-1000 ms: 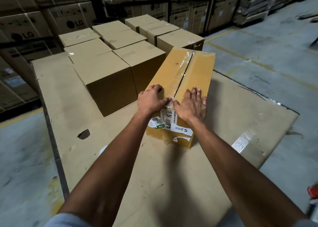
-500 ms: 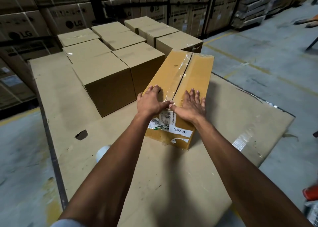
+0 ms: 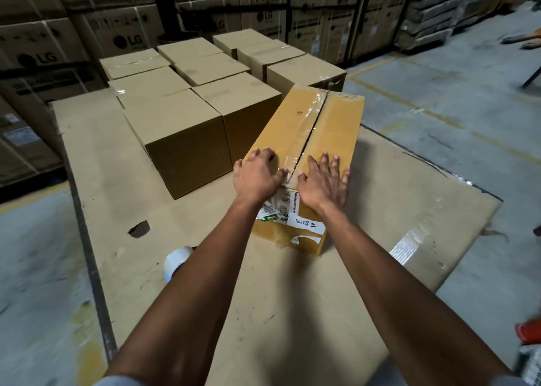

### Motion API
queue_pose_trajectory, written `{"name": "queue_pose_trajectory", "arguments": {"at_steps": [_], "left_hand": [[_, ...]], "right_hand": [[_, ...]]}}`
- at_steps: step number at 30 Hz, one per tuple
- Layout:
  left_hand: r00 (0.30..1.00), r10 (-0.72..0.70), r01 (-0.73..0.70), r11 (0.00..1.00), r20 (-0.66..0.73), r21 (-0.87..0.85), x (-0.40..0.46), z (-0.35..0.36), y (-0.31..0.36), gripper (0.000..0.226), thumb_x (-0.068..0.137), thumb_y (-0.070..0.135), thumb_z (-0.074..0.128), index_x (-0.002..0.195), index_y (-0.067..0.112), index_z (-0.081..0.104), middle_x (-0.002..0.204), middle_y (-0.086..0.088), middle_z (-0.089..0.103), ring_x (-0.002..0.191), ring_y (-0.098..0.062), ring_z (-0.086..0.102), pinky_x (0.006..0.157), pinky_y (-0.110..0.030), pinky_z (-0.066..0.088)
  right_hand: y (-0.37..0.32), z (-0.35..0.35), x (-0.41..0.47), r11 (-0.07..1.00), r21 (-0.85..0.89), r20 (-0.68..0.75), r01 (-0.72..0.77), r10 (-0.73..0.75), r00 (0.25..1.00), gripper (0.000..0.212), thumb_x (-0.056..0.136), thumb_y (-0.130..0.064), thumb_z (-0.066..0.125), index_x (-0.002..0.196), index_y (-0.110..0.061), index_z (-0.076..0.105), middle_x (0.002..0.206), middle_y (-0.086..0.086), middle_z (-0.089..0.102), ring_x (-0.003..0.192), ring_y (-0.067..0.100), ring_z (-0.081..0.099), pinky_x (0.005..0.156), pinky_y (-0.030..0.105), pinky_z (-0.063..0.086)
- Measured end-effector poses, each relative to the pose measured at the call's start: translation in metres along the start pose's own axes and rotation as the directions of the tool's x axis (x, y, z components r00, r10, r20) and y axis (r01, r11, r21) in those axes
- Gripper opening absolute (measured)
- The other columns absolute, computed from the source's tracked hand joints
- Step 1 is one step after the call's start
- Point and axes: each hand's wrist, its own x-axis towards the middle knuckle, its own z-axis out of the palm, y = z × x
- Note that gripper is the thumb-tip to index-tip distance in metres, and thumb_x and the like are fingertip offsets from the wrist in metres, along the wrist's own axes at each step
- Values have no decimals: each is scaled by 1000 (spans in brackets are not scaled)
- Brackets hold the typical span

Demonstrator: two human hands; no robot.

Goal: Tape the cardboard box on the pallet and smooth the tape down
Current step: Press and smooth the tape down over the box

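A long yellow-brown cardboard box (image 3: 333,128) lies on the cardboard-covered pallet (image 3: 292,283), its near end bearing white labels. Clear tape (image 3: 304,125) runs along the top seam between the flaps. My left hand (image 3: 259,175) lies flat on the near left flap, thumb on the tape end. On the near right flap my right hand (image 3: 326,180) presses palm down with fingers spread. Neither hand holds anything. A roll of clear tape (image 3: 175,259) lies on the pallet sheet, partly hidden by my left forearm.
Several closed brown boxes (image 3: 187,139) stand in a block to the left and behind the long box. Stacked LG cartons (image 3: 87,43) line the back wall. There is a hole (image 3: 139,228) in the pallet sheet at the left. Concrete floor (image 3: 456,98) lies to the right.
Both hands have stayed at the near end of the box top, and the right hand's fingers have spread a little wider. The view has dropped slightly, showing more of the tape roll.
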Motion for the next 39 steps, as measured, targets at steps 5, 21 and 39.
{"name": "queue_pose_trajectory", "arguments": {"at_steps": [5, 21, 39], "left_hand": [[979, 201, -202, 979, -32, -27, -18, 6, -9, 49, 113, 53, 39, 160, 41, 41, 166, 5, 48, 159, -15, 33, 132, -52, 1], [784, 615, -593, 783, -87, 189, -28, 20, -63, 67, 107, 50, 57, 166, 24, 39, 172, 4, 39, 158, -21, 36, 122, -47, 27], [796, 605, -591, 781, -14, 204, -34, 9, -61, 76, 98, 38, 71, 165, 24, 38, 171, 4, 40, 158, -23, 35, 124, -49, 26]], "right_hand": [[10, -1, -6, 991, 45, -62, 123, -120, 991, 63, 108, -53, 34, 167, -40, 14, 177, 6, 3, 164, 31, -1, 129, 64, -1], [23, 14, -26, 891, -219, -129, 398, -431, 893, 66, 107, -69, 22, 165, -39, 26, 174, -13, 21, 163, 20, 15, 128, 59, 22], [27, 19, -26, 848, -309, -70, 430, -471, 879, 85, 98, -70, 49, 168, -35, 14, 178, -7, 6, 164, 23, 12, 127, 60, 21]]}}
